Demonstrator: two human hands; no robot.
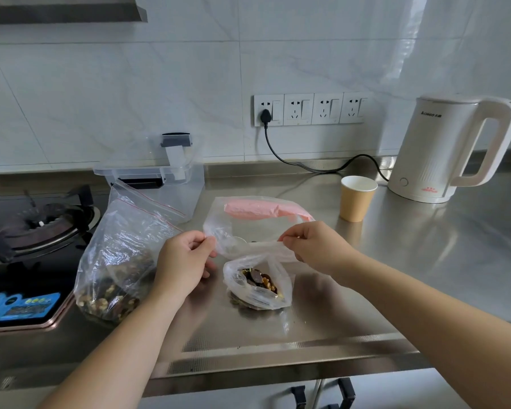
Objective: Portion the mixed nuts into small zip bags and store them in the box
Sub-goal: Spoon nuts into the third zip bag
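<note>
A: Hands? 
B: Left hand [186, 258] and right hand [313, 246] each pinch the small zip bag [258, 286] top.

A: Location? 
B: Counter [410, 276] centre, near front edge; big nut bag [121, 261] left, box [165, 175] behind.

One brand reads clearly: "CHIGO" in small dark letters on the upper body of the white kettle [434, 149], with a couple of tiny characters after it too small to make out. Low on the kettle sits a small red mark, illegible. The blue sticker [18, 305] on the stove front carries print and icons, all blurred beyond reading.
</note>
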